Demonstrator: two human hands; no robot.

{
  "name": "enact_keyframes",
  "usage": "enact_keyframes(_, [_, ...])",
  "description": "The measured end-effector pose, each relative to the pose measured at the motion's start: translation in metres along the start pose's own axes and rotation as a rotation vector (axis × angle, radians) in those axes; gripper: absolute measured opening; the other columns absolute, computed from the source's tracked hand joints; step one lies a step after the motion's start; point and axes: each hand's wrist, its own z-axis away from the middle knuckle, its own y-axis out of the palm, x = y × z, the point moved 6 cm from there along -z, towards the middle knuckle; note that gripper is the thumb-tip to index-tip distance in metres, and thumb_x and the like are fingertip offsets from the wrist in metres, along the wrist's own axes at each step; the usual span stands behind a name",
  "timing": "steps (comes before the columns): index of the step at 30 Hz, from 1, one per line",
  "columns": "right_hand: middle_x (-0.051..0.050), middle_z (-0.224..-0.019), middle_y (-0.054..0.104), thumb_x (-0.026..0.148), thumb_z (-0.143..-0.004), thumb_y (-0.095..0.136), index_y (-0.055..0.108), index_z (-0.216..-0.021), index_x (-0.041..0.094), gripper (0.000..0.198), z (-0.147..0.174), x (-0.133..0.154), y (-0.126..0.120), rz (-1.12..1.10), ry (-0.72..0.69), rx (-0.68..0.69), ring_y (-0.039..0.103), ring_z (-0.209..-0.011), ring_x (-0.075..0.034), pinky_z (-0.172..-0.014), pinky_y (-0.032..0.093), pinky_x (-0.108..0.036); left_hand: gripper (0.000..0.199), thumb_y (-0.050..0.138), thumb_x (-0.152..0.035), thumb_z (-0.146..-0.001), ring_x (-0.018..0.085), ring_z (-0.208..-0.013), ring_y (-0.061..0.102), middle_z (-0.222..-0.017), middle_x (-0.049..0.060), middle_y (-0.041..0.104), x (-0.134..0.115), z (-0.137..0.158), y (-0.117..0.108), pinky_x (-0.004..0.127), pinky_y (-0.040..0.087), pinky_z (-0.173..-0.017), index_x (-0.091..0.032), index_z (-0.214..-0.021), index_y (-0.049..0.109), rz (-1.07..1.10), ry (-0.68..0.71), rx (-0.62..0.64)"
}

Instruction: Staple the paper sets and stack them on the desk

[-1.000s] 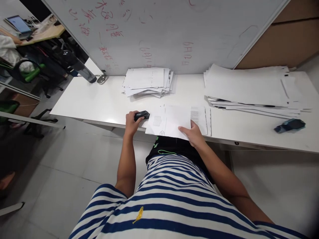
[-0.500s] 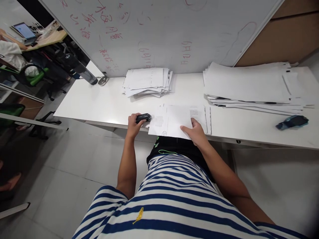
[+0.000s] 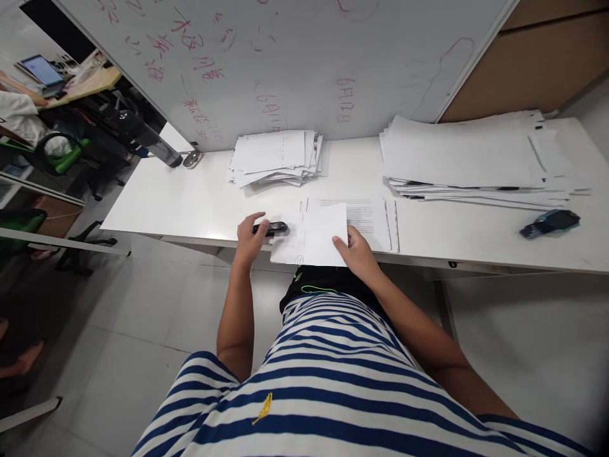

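Observation:
At the front edge of the desk, my left hand is closed around a black stapler, thumb against its side and index finger stretched out. The stapler's front end lies over the left part of the printed papers. My right hand pinches the right edge of a blank white sheet between thumb and fingers. More printed pages show underneath and to the right of that sheet.
A small paper stack lies at the back, and a larger one at the right. A dark blue-black object sits at far right. A bottle and a small round item stand left, before the whiteboard.
My right hand has shifted left with the sheet's edge, uncovering more printed text beneath. The left index finger has lifted away from the stapler, which now overlaps the papers' left side.

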Motion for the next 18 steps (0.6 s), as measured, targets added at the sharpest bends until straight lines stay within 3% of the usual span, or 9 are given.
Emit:
enact_keyframes(4, [-0.004, -0.091, 0.074, 0.047, -0.092, 0.057, 0.064, -0.122, 0.023, 0.039, -0.003, -0.001, -0.003, 0.014, -0.043, -0.03, 0.066, -0.078, -0.023, -0.078, 0.056, -0.041, 0.051, 0.035, -0.062, -0.103, 0.026, -0.127, 0.059, -0.129, 0.011, 0.068, -0.022, -0.029, -0.002, 0.043, 0.044, -0.109, -0.023, -0.118, 0.066, 0.124, 0.015, -0.151])
enact_keyframes(7, [0.001, -0.069, 0.066, 0.044, -0.093, 0.055, 0.065, -0.123, 0.023, 0.038, -0.002, 0.007, -0.004, 0.105, -0.04, -0.026, 0.053, -0.057, -0.018, -0.063, 0.049, -0.035, 0.052, 0.034, -0.062, -0.103, 0.029, -0.13, 0.057, -0.129, 0.012, 0.068, -0.038, -0.056, 0.017, 0.051, 0.036, -0.117, -0.023, -0.119, 0.065, -0.016, 0.077, -0.088])
enact_keyframes(13, [0.0, -0.073, 0.066, 0.042, -0.093, 0.052, 0.064, -0.125, 0.023, 0.039, 0.004, 0.02, -0.005, 0.188, -0.063, -0.03, 0.051, -0.057, -0.017, -0.061, 0.043, -0.033, 0.057, 0.04, -0.064, -0.099, 0.04, -0.157, 0.018, -0.152, 0.016, 0.052, -0.034, -0.065, 0.07, 0.069, 0.007, -0.124, -0.022, -0.133, 0.059, -0.388, 0.089, 0.051])
enact_keyframes(18, [0.0, -0.069, 0.065, 0.048, -0.094, 0.051, 0.063, -0.127, 0.023, 0.043, 0.005, 0.014, -0.003, 0.193, -0.005, 0.017, 0.05, -0.053, -0.018, -0.057, 0.043, -0.033, 0.053, 0.048, -0.061, -0.097, 0.042, -0.157, 0.021, -0.154, 0.018, 0.05, -0.031, -0.066, 0.073, 0.069, 0.009, -0.124, -0.022, -0.129, 0.062, -0.362, 0.128, 0.005])
